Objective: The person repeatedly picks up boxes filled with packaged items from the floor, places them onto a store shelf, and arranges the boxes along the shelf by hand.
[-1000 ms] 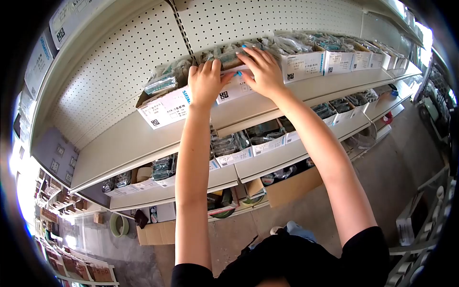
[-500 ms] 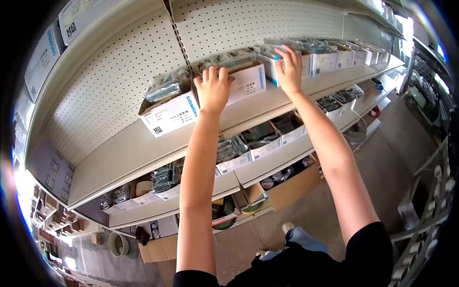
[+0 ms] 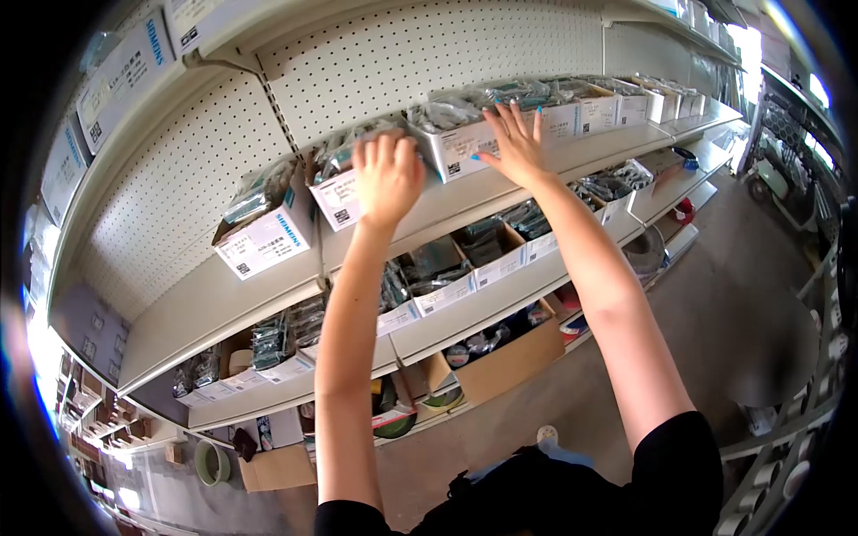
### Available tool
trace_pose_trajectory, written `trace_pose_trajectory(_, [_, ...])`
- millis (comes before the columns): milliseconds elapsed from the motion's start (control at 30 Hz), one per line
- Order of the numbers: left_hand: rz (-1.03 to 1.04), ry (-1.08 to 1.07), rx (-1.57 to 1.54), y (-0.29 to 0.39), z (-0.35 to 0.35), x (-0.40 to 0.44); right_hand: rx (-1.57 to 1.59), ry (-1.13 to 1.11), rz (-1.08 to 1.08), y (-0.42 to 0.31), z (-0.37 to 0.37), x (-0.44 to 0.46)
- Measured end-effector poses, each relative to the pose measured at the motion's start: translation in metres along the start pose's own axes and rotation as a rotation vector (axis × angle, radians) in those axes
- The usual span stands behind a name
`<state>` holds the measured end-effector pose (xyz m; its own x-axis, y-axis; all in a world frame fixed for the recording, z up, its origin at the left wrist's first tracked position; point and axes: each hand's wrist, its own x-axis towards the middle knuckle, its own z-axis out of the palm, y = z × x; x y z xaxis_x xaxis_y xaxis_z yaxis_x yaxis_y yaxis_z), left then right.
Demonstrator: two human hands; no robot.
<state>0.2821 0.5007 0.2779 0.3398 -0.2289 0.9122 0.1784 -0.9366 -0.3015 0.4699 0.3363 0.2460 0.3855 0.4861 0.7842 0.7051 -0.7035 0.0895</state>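
My left hand (image 3: pixel 389 179) is in front of a white cardboard box (image 3: pixel 338 202) on the upper shelf. Its fingers look bent and are smeared by motion, so a grip on the rim cannot be made out; the hand covers the box's right part. My right hand (image 3: pixel 520 150), with blue nails, is open, its fingers spread at the front of another white box (image 3: pixel 458 154). Clear plastic bags of parts (image 3: pixel 444 113) fill that box. Left of my left hand, a white box marked SIEMENS (image 3: pixel 264 248) holds bagged parts and sits slightly apart.
More white boxes (image 3: pixel 597 114) line the upper shelf to the right. On the lower shelf (image 3: pixel 416 338) are several open boxes of bagged dark parts. A large brown carton (image 3: pixel 505 357) sits below. The perforated back panel (image 3: pixel 375 62) rises behind, and a green bucket (image 3: pixel 212 463) stands on the floor.
The view has shifted, and the shelf appears further left and lower. Left fingers, previously sharp over the box rim, are now blurred. My right hand has moved slightly right along the boxes, fingers spreading wider.
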Motion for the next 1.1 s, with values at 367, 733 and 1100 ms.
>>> trace_pose_trajectory(367, [-0.156,-0.115,0.15,0.092,0.096,0.04,0.225,0.195,-0.041,0.008,0.019,0.002])
trace_pose_trajectory(733, [-0.218,-0.06,0.177,0.084,0.096,0.036,0.327,0.252,-0.173,0.005,0.019,0.008])
trace_pose_trajectory(1100, [-0.324,-0.019,0.182,0.08,0.087,0.031,0.502,0.192,-0.289,0.003,0.021,0.007])
